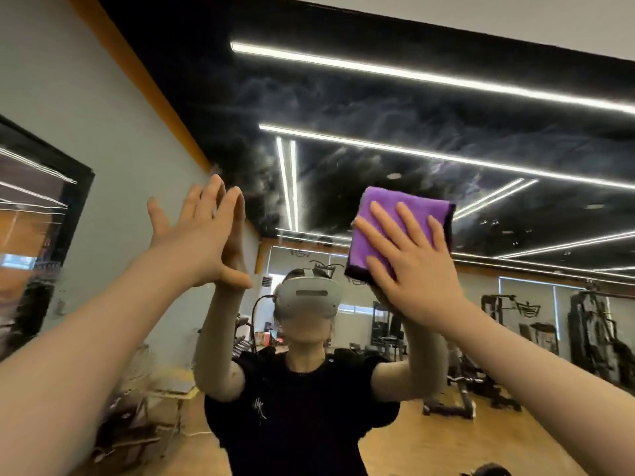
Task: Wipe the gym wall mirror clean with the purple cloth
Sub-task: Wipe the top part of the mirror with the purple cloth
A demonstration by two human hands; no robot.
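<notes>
Gym wall mirror fills the view, smeared with hazy streaks across its upper part. Two bare hands reach up to it. Left hand, fingers straight and spread, presses flat on the glass near the mirror's left edge. Right hand, fingers straight, presses one folded purple cloth against the glass. Reflected behind: weight machines on a wooden floor.
</notes>
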